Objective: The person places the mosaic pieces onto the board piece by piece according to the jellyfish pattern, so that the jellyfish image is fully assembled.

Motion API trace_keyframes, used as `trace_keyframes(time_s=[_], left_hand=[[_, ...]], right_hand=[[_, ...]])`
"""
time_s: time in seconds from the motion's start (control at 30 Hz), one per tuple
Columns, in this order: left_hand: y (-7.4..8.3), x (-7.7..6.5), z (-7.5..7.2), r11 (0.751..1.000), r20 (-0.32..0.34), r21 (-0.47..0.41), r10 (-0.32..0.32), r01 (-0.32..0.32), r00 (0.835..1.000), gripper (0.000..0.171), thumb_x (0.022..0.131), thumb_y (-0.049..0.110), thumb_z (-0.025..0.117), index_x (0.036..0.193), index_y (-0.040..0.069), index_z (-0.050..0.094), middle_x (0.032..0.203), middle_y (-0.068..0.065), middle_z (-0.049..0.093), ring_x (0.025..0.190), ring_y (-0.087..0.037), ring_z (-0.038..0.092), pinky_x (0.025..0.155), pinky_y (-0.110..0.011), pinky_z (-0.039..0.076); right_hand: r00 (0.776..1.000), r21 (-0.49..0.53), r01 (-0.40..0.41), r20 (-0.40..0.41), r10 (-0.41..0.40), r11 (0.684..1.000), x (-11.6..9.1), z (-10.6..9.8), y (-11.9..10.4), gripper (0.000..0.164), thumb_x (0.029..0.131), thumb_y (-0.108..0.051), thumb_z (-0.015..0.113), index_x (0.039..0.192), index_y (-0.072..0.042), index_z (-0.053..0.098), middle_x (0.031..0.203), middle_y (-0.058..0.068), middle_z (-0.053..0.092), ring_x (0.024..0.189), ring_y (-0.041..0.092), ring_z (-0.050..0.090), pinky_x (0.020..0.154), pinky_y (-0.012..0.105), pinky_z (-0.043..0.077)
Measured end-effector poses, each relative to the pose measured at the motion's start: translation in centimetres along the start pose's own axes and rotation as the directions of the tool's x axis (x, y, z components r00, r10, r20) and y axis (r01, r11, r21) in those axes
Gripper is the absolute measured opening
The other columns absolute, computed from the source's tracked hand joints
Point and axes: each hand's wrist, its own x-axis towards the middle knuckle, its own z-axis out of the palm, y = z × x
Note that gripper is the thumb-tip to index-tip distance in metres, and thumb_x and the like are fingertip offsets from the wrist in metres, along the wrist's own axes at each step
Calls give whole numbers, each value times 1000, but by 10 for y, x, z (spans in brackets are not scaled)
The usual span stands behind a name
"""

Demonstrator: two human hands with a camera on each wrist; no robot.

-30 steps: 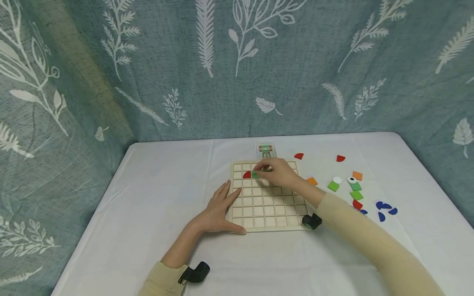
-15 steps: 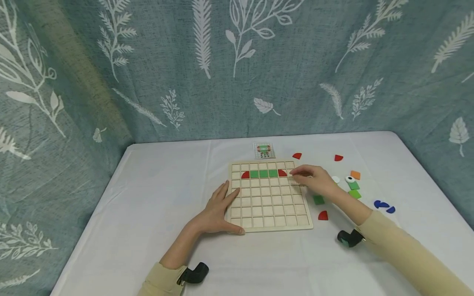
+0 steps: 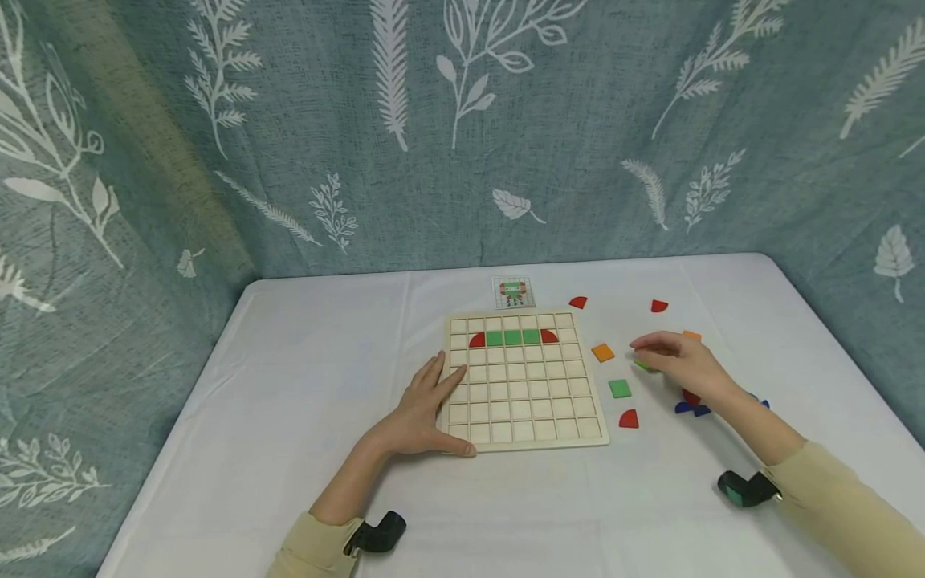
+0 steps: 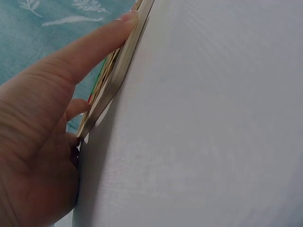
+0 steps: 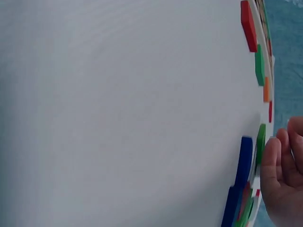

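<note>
My left hand [image 3: 422,413] rests at the left edge of a wooden grid board [image 3: 531,393], fingers spread and thumb on the front corner. In the left wrist view, the thumb of that hand [image 4: 42,104] lies over the rim of the board [image 4: 113,80]. Near the board's top is a row of three green square tiles [image 3: 512,337] between red quarter-circle pieces [image 3: 478,340]. My right hand [image 3: 682,365] is over the loose pieces on the right, its fingertips close above a light green tile [image 3: 645,366]. In the right wrist view, nothing shows gripped in its loosely bent fingers [image 5: 270,156].
A small picture card [image 3: 514,292] lies behind the board. To the right are an orange tile [image 3: 603,352], a green tile [image 3: 619,388] and a red quarter piece [image 3: 629,418]. Blue pieces [image 3: 702,410] lie partly behind the right forearm. Two red pieces [image 3: 578,302] sit farther back.
My right hand has left the board and moved right to the loose pieces, uncovering the green row and its right-hand red piece. My left hand stays at the board's edge.
</note>
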Motion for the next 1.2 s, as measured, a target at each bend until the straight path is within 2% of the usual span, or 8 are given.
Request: trace_keyframes(time_s=[0.13,0.3,0.53,0.63,0.73,0.87,1.07,1.2], left_hand=[[0,0,0,1000,-1,-2,3,-3,1000,117,66,46,88,157,13,22,162,-18,-6,147,-36,-7,111,-64,11],[-1,0,1,1000,-3,1,5,-5,1000,117,66,47,88,157,13,21,162,-18,-6,147,-36,-8,110,-65,11],[0,-1,0,1000,-6,1,5,-5,1000,117,66,46,88,156,12,22,161,-19,-5,147,-37,-7,110,-65,11],[1,-1,0,1000,-5,-1,6,-6,1000,117,66,45,88,156,12,22,161,-19,-6,147,-37,-8,110,-65,11],[1,-1,1,1000,-3,0,4,-4,1000,117,66,45,88,157,12,22,162,-19,-6,147,-36,-8,110,-65,11],[1,-1,1,1000,-3,-2,5,-5,1000,117,66,45,88,156,11,22,161,-19,-6,147,-37,-8,110,-65,11],[0,-1,1,1000,-4,2,9,-9,1000,117,66,45,88,156,11,22,161,-19,-6,147,-37,-7,110,-65,11],[0,-1,1,1000,-9,6,9,-9,1000,117,66,45,88,156,11,22,161,-20,-6,147,-37,-7,110,-65,11]], right_hand=[[1000,-53,7,-3,-8,999,-6,-5,6,41,98,-36,60,124,-5,63,120,15,64,100,26,60,78,29,47],[999,-121,37,-27,-41,992,-11,-8,8,34,98,-27,62,122,-3,63,119,17,63,100,28,57,75,25,49],[997,-133,63,-28,-68,989,-5,-3,8,31,95,-22,66,119,-3,65,109,12,66,95,25,57,71,24,48],[993,-138,106,-28,-111,985,2,2,6,28,93,-18,67,117,-3,67,107,11,67,95,26,58,72,26,49],[986,-139,160,-23,-165,977,9,9,2,27,92,-14,68,117,-3,67,110,13,67,99,28,59,80,36,52],[977,-161,210,-6,-214,964,18,17,-3,30,91,-13,70,119,-4,66,116,14,66,105,30,57,90,49,48],[964,-198,267,44,-264,943,25,22,-7,33,89,-11,72,121,-6,67,121,14,64,109,33,54,93,52,44],[958,-215,287,70,-278,934,27,23,-8,32,89,-11,72,120,-6,68,120,13,64,104,30,54,89,48,45]])
